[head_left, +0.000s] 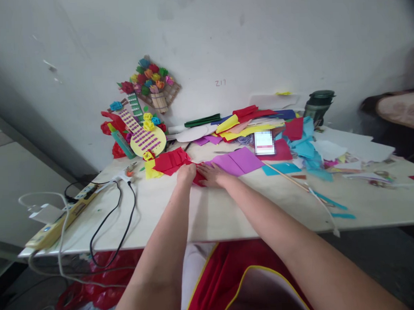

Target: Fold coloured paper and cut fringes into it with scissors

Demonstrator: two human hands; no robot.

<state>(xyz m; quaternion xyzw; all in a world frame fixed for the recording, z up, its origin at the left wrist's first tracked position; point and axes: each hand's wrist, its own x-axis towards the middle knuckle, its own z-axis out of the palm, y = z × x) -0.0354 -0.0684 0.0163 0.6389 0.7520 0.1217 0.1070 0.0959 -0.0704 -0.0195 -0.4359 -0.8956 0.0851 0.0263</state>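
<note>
My right hand point(212, 174) lies flat with its fingers spread over a small piece of red crepe paper point(200, 179). Close beside it, my left hand point(187, 173) is closed at the left edge of that red paper; its fingertips are mostly hidden. More red crepe paper point(171, 160) lies just beyond my left hand, over a yellow sheet point(152, 169). A creased purple sheet point(240, 162) spreads out to the right of my right hand.
A yellow paper guitar point(148, 140), a glue bottle point(122, 142) and a power strip point(66, 220) occupy the left side. Piled coloured paper point(247, 125), a phone point(264, 142), a thin stick point(286, 176) and a dark green bottle point(318, 107) stand or lie at the back and right.
</note>
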